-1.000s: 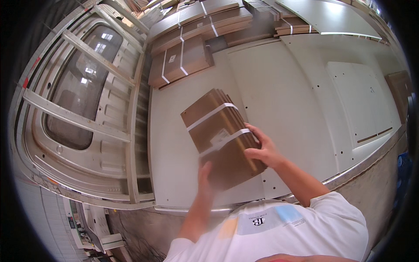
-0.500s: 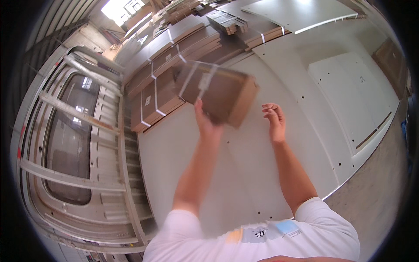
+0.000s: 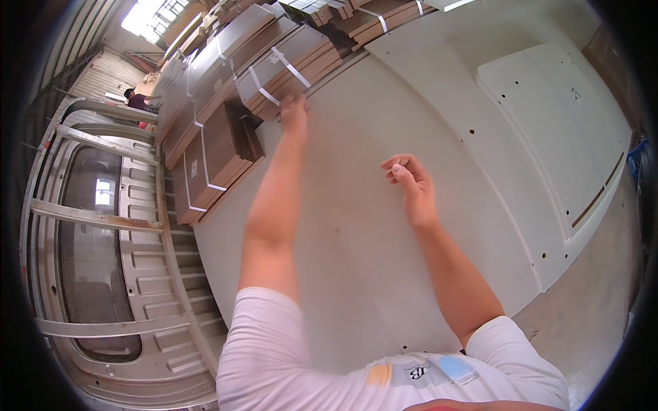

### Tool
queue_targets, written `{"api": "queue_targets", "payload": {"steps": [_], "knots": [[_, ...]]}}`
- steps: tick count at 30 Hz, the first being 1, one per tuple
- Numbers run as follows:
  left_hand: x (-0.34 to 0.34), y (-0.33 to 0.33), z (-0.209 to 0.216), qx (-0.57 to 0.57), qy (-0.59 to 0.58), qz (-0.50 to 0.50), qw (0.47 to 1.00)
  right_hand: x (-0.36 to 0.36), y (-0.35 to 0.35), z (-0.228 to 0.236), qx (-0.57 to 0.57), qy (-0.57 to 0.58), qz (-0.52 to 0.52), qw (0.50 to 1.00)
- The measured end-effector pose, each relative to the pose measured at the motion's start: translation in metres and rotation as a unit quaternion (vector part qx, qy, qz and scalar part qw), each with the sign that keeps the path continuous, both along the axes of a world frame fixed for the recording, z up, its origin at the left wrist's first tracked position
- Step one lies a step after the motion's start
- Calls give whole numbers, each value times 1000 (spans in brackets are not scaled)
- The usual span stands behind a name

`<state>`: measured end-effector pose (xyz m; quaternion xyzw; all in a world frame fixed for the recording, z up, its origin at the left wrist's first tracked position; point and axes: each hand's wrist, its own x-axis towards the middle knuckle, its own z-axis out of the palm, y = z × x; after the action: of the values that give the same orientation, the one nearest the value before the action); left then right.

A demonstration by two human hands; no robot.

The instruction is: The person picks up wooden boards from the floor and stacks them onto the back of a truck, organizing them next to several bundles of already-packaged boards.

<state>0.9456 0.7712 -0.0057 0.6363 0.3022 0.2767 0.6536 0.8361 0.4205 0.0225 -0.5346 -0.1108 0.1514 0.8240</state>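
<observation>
A bundle of flat brown panels [image 3: 301, 51], bound with two white straps, lies on the stacked bundles at the upper left. My left hand [image 3: 295, 115] reaches to its near edge. Motion smears the fingers there, so whether they touch or grip the bundle is unclear. Over the large pale panel [image 3: 336, 274] hovers my right hand [image 3: 410, 185], its fingers curled in near the thumb and nothing visible in them.
Another strapped brown bundle [image 3: 209, 164] sits left of my left hand. Along the left stands a silvery vehicle body panel [image 3: 140, 274] with a window and rails. A smaller white panel [image 3: 541, 109] with holes lies at the right. A person [image 3: 137, 101] is in the far left background.
The strapped bundle has gone from mid-air in my left hand onto the stack at the upper left. My left arm has stretched forward. My right hand stays curled; the view has shifted.
</observation>
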Motion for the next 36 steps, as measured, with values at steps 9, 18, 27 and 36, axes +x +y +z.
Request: {"api": "queue_targets", "payload": {"steps": [9,18,27,36], "knots": [[21,75,4,331,91,-88,935,-15,7,-7,-200,-65,52,976],[-252,-173,6,210,80,-219,949,-4,1,-15,-233,-70,43,969],[-544,-323,-15,281,139,-72,947,-26,-13,14,-206,-111,66,970],[-508,-317,-30,338,118,-63,932,-41,-211,32,-418,-376,-240,791]]}}
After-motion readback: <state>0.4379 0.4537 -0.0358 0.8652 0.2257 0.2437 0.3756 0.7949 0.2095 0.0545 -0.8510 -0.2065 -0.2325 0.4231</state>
